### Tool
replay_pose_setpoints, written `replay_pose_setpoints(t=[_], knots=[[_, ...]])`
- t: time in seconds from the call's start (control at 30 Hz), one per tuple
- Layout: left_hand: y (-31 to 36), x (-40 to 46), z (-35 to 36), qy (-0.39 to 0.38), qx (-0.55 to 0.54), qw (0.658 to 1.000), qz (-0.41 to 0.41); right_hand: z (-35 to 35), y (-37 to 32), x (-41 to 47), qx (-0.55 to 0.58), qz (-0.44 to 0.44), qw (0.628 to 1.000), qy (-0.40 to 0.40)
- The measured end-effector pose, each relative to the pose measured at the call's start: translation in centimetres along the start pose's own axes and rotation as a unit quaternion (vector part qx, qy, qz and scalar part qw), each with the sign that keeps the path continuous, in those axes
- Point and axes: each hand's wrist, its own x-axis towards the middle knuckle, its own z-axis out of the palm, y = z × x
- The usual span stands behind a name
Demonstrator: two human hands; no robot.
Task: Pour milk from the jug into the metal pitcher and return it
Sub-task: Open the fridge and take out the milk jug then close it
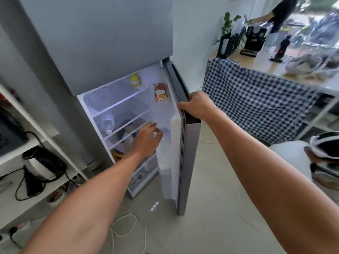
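Beside the fridge door [190, 162], checked cloth [256, 99]; left, kettle [42, 164].

left hand [146, 138]: bare, no ring or glove | right hand [197, 105]: bare, no ring | wrists: no watch or band | forearms: bare along their visible length, no sleeves in view

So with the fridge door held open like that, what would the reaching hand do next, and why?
Probably close its fingers around the milk jug in the door rack. The right hand grips the edge of the fridge door, keeping it open, while the left hand hovers with loosely spread fingers right beside the jug's blue cap, holding nothing. The jug is blurred, so the exact grip point is uncertain.
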Motion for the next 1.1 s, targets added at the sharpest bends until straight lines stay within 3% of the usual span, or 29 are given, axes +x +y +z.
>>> replay_pose_setpoints(t=[0.2, 0.43, 0.6, 0.73, 0.8, 0.87, 0.97, 1.1], knots=[[4.0, 1.7, 4.1, -0.045, 0.028, 0.991, 0.125, -3.5, 5.2, -1.5, -0.061, 0.064, 0.993, 0.076], [8.6, 4.6, 7.1, -0.112, 0.066, 0.963, 0.235, -5.5, 10.3, -0.2, -0.152, 0.077, 0.975, 0.141], [10.1, 6.4, 9.3, -0.167, 0.087, 0.949, 0.253, -6.5, 13.0, 1.1, -0.19, 0.077, 0.964, 0.17], [10.1, 6.1, 10.4, -0.12, 0.038, 0.957, 0.263, -7.0, 14.2, 1.9, -0.183, 0.077, 0.965, 0.172], [9.7, 5.2, 11.1, -0.047, 0.002, 0.97, 0.237, -6.8, 14.5, 2.0, -0.181, 0.074, 0.964, 0.182], [8.8, 4.7, 12.1, -0.008, -0.039, 0.989, 0.145, -6.5, 14.6, 2.2, -0.179, 0.073, 0.961, 0.198], [8.5, 4.7, 13.8, -0.054, -0.11, 0.992, -0.042, -5.9, 14.7, 2.4, -0.172, 0.071, 0.955, 0.231], [9.5, 5.2, 15.8, -0.149, -0.175, 0.951, -0.206, -5.4, 15.0, 2.6, -0.173, 0.065, 0.944, 0.272]])
